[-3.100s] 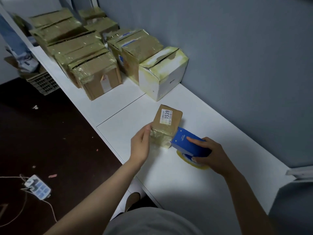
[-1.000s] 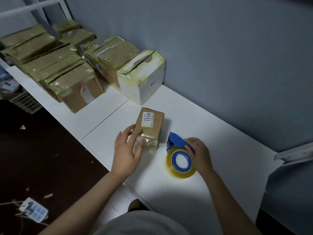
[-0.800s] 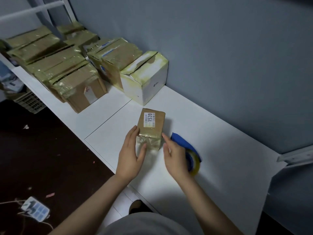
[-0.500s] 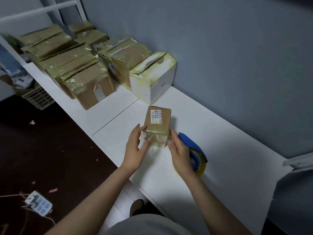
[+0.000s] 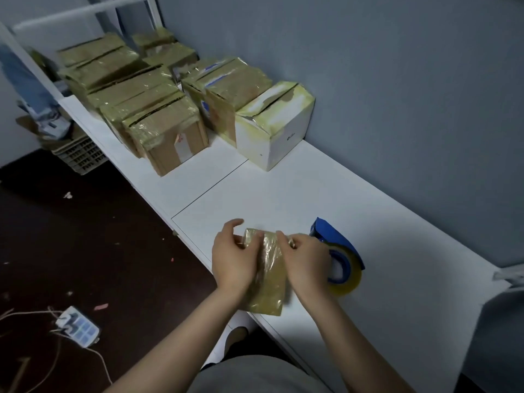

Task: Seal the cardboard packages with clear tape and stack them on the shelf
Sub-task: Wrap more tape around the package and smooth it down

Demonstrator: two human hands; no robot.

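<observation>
Nearest to you, the small cardboard package [image 5: 268, 290] lies lengthwise at the front edge of the white shelf [image 5: 382, 222]. Its glossy taped near end juts out from between your wrists, over that edge. Your left hand [image 5: 232, 262] grips the package's left side, its fingers curled round the far corner and one finger lifted free above. Your right hand [image 5: 306, 265] grips the right side, its fingers [image 5: 283, 239] bent over the far top edge, so the package sits clamped between both palms. You cannot tell whether it rests on the shelf or is raised off it. Down on the dark floor to your left lies a power strip [image 5: 78, 326]. Just beyond your right hand, the blue tape dispenser [image 5: 341, 258] stands on the shelf with its clear roll. Farther along, a white box [image 5: 283, 131] sits against the wall. Past it stand two rows of taped brown boxes [image 5: 167, 131].
</observation>
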